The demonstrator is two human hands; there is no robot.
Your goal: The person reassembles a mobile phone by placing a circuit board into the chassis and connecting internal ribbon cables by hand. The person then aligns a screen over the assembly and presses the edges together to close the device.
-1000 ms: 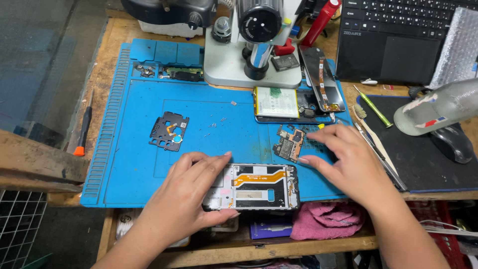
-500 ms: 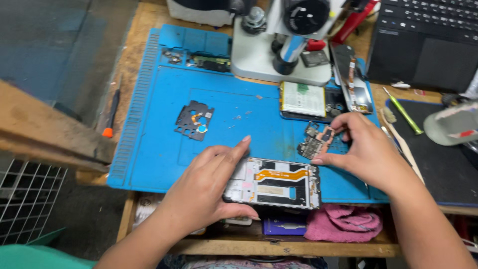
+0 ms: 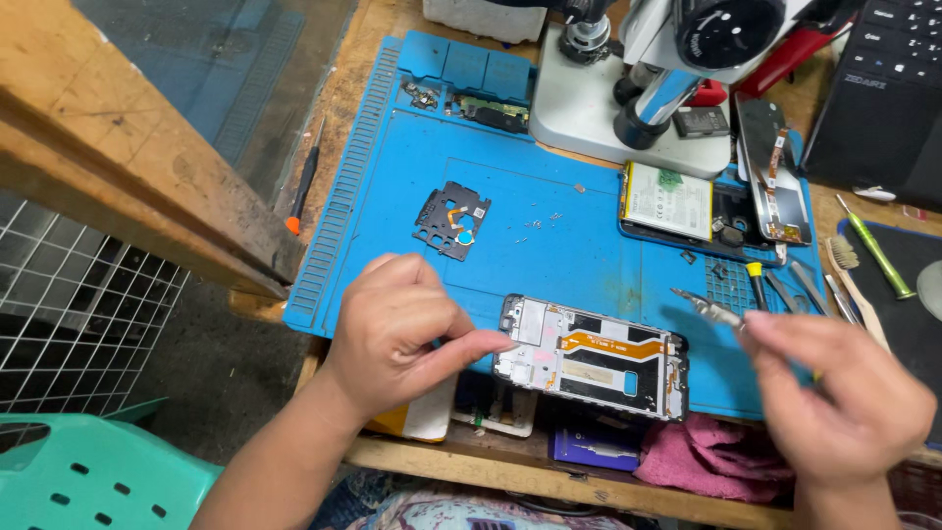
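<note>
An opened phone frame (image 3: 599, 358) with an orange flex cable lies at the near edge of the blue work mat (image 3: 549, 216). My left hand (image 3: 402, 329) rests at the frame's left end, thumb and forefinger touching its edge. My right hand (image 3: 844, 402) hovers to the right of the frame, fingers closed on a thin metal tool (image 3: 706, 309) whose tip points left, just above the frame's upper right corner.
A black bracket (image 3: 451, 218) and tiny screws lie mid-mat. A microscope (image 3: 677, 59), an opened phone with a white battery (image 3: 667, 201), hand tools (image 3: 878, 250) and a laptop (image 3: 883, 88) stand behind and right. A pink cloth (image 3: 706, 456), wooden beam (image 3: 128, 147), orange-tipped screwdriver (image 3: 304, 186).
My right hand has left the small circuit board and pulled back to the near right, now gripping the metal tool. My left hand stays at the frame. The view has swung left.
</note>
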